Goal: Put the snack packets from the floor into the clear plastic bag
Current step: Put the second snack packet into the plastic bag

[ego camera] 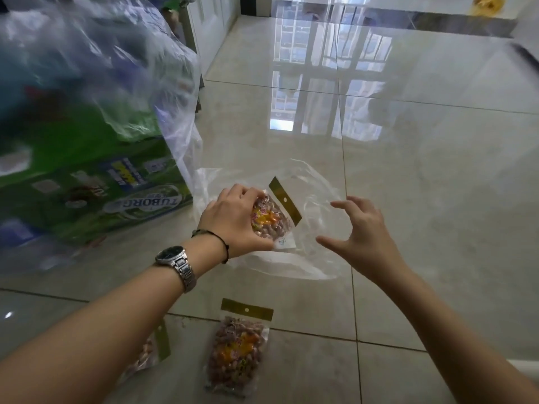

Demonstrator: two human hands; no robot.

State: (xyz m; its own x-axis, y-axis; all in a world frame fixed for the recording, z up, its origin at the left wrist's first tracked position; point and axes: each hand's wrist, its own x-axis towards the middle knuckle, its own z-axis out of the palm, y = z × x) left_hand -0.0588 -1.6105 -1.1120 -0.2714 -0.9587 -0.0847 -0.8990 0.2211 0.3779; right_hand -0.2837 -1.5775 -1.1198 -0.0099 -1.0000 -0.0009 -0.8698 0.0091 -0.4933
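My left hand (233, 221) grips a peanut snack packet (277, 212) with a gold header strip, holding it over the clear plastic bag (315, 182) that lies flat on the tiled floor. My right hand (364, 231) hovers just right of the packet, fingers spread, holding nothing, above the bag's right part. A second snack packet (237, 345) lies on the floor nearer to me. A third packet (151, 345) is partly hidden under my left forearm.
A green Tuborg carton (96, 182) stands at the left, with a large crumpled plastic bag (96, 62) draped over it. Glossy beige floor tiles (423, 158) stretch ahead and to the right. A white doorway base (210, 30) is at the back.
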